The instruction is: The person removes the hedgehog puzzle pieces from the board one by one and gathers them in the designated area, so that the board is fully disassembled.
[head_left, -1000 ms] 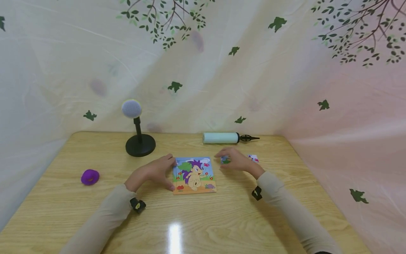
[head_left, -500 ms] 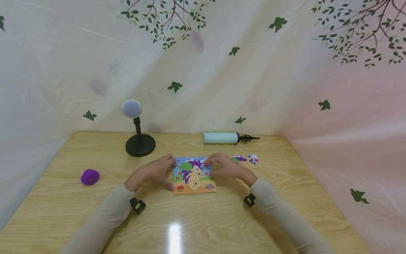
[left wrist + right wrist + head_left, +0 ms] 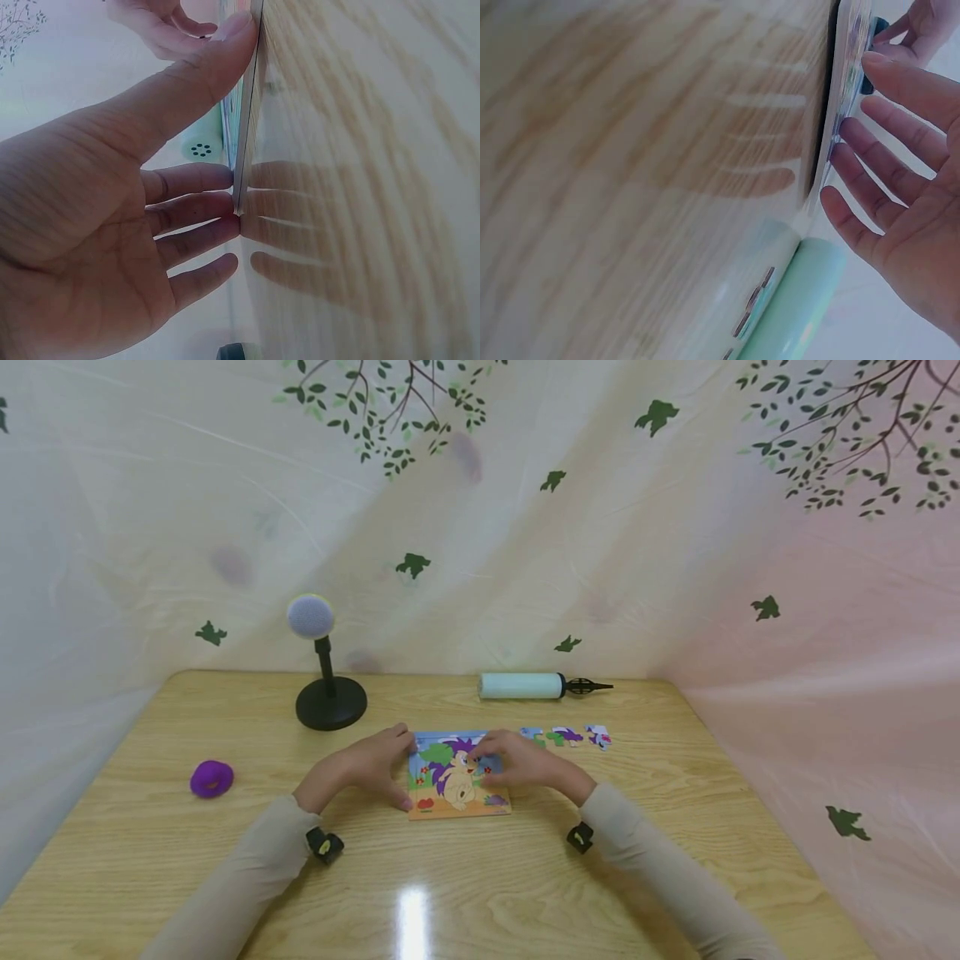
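Lying well left of the left hand's fingers is a purple object (image 3: pixel 211 769); beyond them stands a mic (image 3: pixel 326 662). The left hand (image 3: pixel 363 767) spreads thumb and fingers wide, nearly straight, their tips touching the left edge of the puzzle (image 3: pixel 456 783), which lies on the table (image 3: pixel 495 878) between both hands' fingers. Over its right side, the right hand (image 3: pixel 528 762) holds its fingers loosely apart, gripping nothing I can see; whether they touch it, I can't tell. Past those fingers lie a pump (image 3: pixel 521 686) and, nearer, loose pieces (image 3: pixel 571 736).
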The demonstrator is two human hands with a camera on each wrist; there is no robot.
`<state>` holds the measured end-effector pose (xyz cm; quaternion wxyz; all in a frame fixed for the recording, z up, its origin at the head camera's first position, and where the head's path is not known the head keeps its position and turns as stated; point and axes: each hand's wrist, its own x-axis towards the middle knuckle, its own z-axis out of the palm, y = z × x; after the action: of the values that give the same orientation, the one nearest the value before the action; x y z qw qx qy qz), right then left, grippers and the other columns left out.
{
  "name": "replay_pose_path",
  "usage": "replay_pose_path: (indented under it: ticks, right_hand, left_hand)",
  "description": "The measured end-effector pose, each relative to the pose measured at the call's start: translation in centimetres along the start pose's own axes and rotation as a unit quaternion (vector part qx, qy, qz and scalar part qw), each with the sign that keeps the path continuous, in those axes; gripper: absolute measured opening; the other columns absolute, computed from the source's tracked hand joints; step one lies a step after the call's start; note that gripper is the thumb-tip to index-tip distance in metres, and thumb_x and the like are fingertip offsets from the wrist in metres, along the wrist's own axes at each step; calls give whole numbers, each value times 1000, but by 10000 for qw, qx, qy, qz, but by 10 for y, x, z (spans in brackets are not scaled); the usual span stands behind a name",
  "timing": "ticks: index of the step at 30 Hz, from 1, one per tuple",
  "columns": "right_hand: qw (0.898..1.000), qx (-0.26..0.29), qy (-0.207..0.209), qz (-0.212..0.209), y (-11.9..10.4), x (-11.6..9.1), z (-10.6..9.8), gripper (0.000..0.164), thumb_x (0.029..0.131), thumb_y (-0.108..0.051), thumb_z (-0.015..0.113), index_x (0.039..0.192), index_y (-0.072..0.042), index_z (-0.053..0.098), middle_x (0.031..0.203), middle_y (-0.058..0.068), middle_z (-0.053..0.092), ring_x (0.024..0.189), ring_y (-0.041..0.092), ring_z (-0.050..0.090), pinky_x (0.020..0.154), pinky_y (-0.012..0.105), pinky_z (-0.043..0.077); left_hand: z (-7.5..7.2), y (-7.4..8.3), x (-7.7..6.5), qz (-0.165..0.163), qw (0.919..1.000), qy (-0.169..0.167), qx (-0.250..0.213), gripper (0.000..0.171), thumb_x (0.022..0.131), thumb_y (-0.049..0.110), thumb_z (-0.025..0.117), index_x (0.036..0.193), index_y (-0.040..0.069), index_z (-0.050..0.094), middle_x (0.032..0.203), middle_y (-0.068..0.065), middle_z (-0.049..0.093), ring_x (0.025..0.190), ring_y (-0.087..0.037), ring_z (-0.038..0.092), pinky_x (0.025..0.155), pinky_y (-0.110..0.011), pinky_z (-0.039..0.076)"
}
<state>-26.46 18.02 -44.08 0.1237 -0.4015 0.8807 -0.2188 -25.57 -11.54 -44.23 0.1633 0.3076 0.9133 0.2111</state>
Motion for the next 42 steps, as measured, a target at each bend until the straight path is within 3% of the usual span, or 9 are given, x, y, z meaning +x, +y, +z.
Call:
replay_pose_path:
  ticks: [15,30,42]
  right_hand:
    - [9987,-165,-430,235,-10,10,-2,35,92,-12,75,127,-11,72,121,10,62,111,24,57,94,40,53]
    - [9985,-189,-511,65,-7,15,-2,33,91,-10,76,124,-8,73,116,10,60,103,21,56,87,34,52]
    - [9978,-102,-570,338,-12,14,-4,33,91,-9,76,124,-11,74,114,9,56,99,21,52,81,26,46]
  left_hand:
    - [-1,0,-1,-30,10000,-6,-39,82,74,45,91,133,3,52,128,-12,50,121,-28,50,114,-51,43]
    - [0,-2,-1,-37,10000,-21,-45,81,74,46,90,132,4,53,126,-11,51,118,-28,51,112,-51,44]
    - [1,-4,1,0,10000,-13,-9,84,73,47,90,134,4,53,129,-11,50,121,-28,51,114,-51,43]
